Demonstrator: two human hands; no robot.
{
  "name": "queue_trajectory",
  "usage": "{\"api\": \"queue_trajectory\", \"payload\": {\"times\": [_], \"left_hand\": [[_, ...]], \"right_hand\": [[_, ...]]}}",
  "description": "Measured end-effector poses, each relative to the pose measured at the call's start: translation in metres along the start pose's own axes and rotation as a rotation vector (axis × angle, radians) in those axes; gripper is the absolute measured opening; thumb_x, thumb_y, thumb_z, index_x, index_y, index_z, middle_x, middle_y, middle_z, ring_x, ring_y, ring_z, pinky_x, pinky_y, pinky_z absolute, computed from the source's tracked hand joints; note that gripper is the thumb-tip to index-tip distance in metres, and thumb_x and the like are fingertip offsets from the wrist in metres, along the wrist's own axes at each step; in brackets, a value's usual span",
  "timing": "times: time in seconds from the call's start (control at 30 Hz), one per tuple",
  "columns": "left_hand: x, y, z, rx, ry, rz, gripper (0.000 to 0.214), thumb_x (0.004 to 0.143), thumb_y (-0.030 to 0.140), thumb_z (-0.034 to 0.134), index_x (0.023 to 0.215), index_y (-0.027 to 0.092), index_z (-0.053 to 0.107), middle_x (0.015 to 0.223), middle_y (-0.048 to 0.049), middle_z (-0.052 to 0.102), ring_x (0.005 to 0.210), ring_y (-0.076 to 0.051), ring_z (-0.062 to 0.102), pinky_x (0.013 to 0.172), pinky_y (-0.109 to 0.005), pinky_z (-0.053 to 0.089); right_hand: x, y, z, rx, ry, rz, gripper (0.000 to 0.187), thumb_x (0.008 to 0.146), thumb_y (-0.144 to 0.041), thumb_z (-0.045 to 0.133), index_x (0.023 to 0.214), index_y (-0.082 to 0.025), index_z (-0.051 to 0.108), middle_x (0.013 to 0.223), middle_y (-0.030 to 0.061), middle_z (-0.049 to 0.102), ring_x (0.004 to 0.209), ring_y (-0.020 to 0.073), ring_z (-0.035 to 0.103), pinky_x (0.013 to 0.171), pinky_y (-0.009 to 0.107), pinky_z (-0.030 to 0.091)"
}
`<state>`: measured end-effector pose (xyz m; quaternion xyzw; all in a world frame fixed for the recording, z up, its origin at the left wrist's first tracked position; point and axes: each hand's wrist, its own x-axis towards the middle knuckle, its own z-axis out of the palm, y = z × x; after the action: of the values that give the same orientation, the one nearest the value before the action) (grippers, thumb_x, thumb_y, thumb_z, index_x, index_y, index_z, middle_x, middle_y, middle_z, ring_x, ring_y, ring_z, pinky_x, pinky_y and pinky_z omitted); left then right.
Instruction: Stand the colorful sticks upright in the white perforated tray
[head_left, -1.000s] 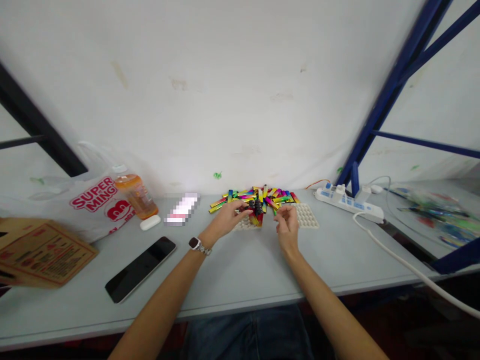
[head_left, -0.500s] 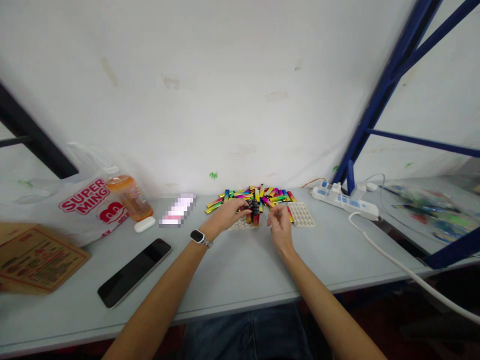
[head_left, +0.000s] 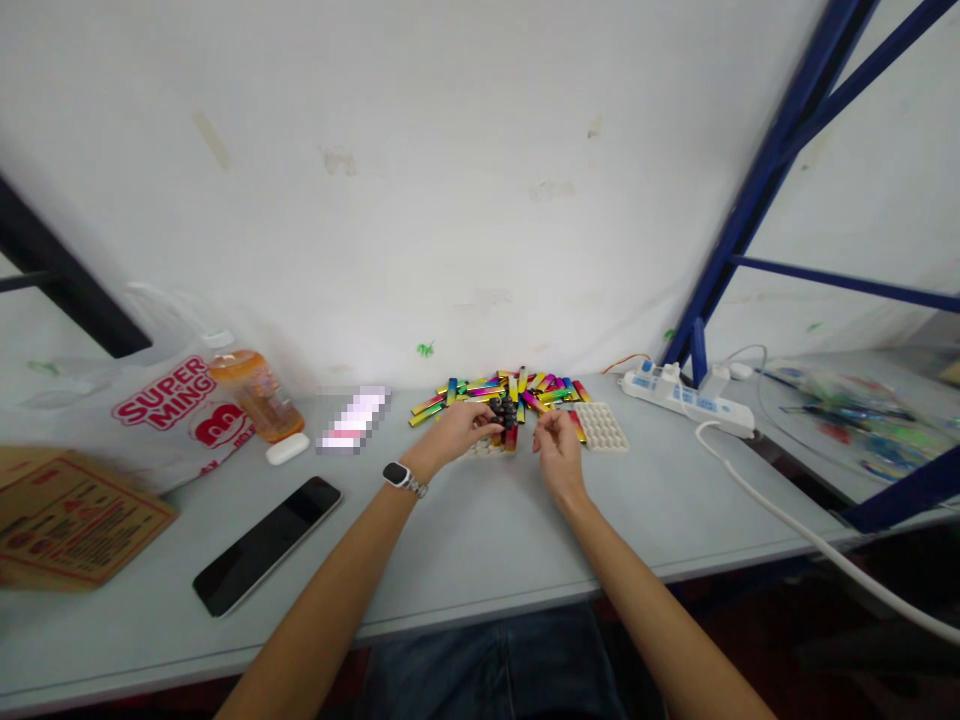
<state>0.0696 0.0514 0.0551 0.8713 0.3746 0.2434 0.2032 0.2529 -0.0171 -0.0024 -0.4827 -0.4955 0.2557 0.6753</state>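
My left hand (head_left: 461,432), with a watch (head_left: 403,478) on its wrist, has its fingers curled at a cluster of small upright pieces with black tops (head_left: 507,412) and shiny red-gold bodies. Its fingertips touch this cluster; exactly what they grip is too small to tell. Just right of the cluster, my right hand (head_left: 559,455) is closed with fingertips pressed together; anything in them is hidden. Behind both hands lies a pile of shiny rainbow-coloured flat sticks (head_left: 476,387). A pale knobbed tray (head_left: 604,428) sits beside my right hand, and a similar tray (head_left: 480,448) is partly covered under the cluster.
To the left are a black phone (head_left: 266,545), a white case (head_left: 288,449), an orange drink bottle (head_left: 259,390), a plastic bag (head_left: 172,420) and a cardboard box (head_left: 82,515). A power strip (head_left: 686,398) with a white cable (head_left: 795,530) and a blue frame (head_left: 757,190) stand right.
My left fingers have shifted slightly at the black-topped cluster. My right fingers have drawn a little closer together. The whole view has moved slightly.
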Motion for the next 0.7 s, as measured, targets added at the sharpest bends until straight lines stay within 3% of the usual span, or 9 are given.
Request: {"api": "queue_trajectory", "payload": {"times": [0.13, 0.23, 0.37, 0.5, 0.7], "left_hand": [[-0.003, -0.005, 0.005, -0.099, 0.057, -0.046, 0.03, 0.086, 0.044, 0.07, 0.079, 0.016, 0.072, 0.074, -0.0035, 0.071, 0.068, -0.018, 0.061, 0.06, -0.027, 0.041], [-0.006, -0.002, 0.003, -0.045, 0.068, -0.041, 0.033, 0.086, 0.048, 0.07, 0.075, 0.017, 0.072, 0.068, -0.0022, 0.069, 0.063, -0.016, 0.058, 0.058, -0.026, 0.039], [-0.013, 0.006, -0.004, 0.064, 0.137, -0.046, 0.042, 0.083, 0.056, 0.07, 0.066, 0.017, 0.068, 0.063, -0.0024, 0.066, 0.06, -0.016, 0.057, 0.057, -0.026, 0.037], [-0.026, 0.011, -0.005, 0.16, 0.275, 0.002, 0.046, 0.093, 0.05, 0.057, 0.061, 0.018, 0.062, 0.06, -0.0018, 0.061, 0.056, -0.014, 0.051, 0.058, -0.026, 0.035], [-0.033, 0.013, 0.002, 0.172, 0.267, 0.102, 0.047, 0.098, 0.043, 0.05, 0.058, 0.018, 0.058, 0.057, -0.0003, 0.057, 0.054, -0.012, 0.047, 0.057, -0.026, 0.033]], "right_hand": [[0.004, 0.001, -0.006, -0.202, 0.052, 0.004, 0.006, 0.079, -0.028, 0.052, 0.082, -0.022, 0.051, 0.073, -0.0023, 0.054, 0.066, 0.016, 0.052, 0.064, 0.028, 0.04], [0.012, -0.005, -0.016, -0.518, -0.006, 0.048, 0.009, 0.08, -0.025, 0.054, 0.086, -0.022, 0.058, 0.079, 0.0, 0.061, 0.072, 0.0184, 0.056, 0.066, 0.029, 0.039], [0.038, -0.015, -0.023, -0.915, -0.124, 0.039, 0.018, 0.086, -0.029, 0.057, 0.101, -0.024, 0.067, 0.107, 0.0063, 0.067, 0.099, 0.025, 0.061, 0.075, 0.033, 0.041], [0.066, -0.017, -0.014, -1.178, -0.28, -0.07, 0.027, 0.09, -0.027, 0.055, 0.113, -0.017, 0.067, 0.119, 0.0145, 0.065, 0.114, 0.0286, 0.056, 0.094, 0.038, 0.039], [0.085, -0.007, 0.002, -1.367, -0.358, -0.11, 0.03, 0.09, -0.022, 0.054, 0.114, -0.009, 0.068, 0.124, 0.0223, 0.064, 0.12, 0.0325, 0.054, 0.101, 0.044, 0.034]]}}
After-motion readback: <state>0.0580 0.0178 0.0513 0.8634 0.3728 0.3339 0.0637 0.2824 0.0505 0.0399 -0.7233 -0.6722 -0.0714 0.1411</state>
